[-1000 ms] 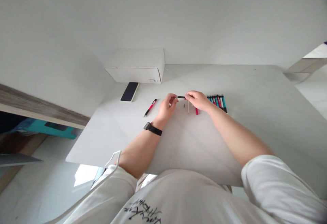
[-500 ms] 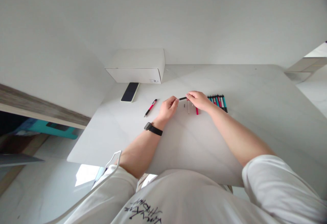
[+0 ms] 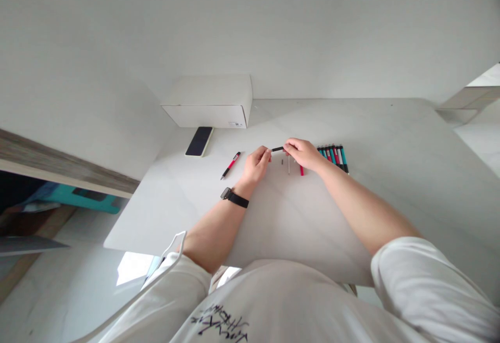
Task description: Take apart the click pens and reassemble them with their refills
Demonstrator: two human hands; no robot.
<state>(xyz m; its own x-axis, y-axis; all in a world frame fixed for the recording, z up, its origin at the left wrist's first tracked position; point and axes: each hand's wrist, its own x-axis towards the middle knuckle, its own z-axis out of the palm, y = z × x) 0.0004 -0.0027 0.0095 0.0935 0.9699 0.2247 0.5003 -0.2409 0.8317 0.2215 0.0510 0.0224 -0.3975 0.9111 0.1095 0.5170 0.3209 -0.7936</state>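
A short black pen part (image 3: pixel 277 149) spans the gap between my two hands above the table. My left hand (image 3: pixel 257 164) pinches its left end, and my right hand (image 3: pixel 300 152) closes round the other end, hiding it. Just below lie a thin pale refill (image 3: pixel 289 164), a tiny grey piece, probably a spring (image 3: pixel 282 161), and a red pen barrel (image 3: pixel 301 170). To the left of my left hand a whole red and black pen (image 3: pixel 230 166) rests on the table. Beside my right hand several pens (image 3: pixel 333 156) in turquoise, red, white and black lie in a row.
A white box (image 3: pixel 209 108) stands against the wall at the back left of the white table (image 3: pixel 394 166). In front of it lies a phone (image 3: pixel 199 141), screen up. My left wrist wears a black watch (image 3: pixel 234 197).
Slightly more of the black pen part shows between my fingers, and it lies a little more level. Both hands have barely shifted. The things on the table stay where they were.
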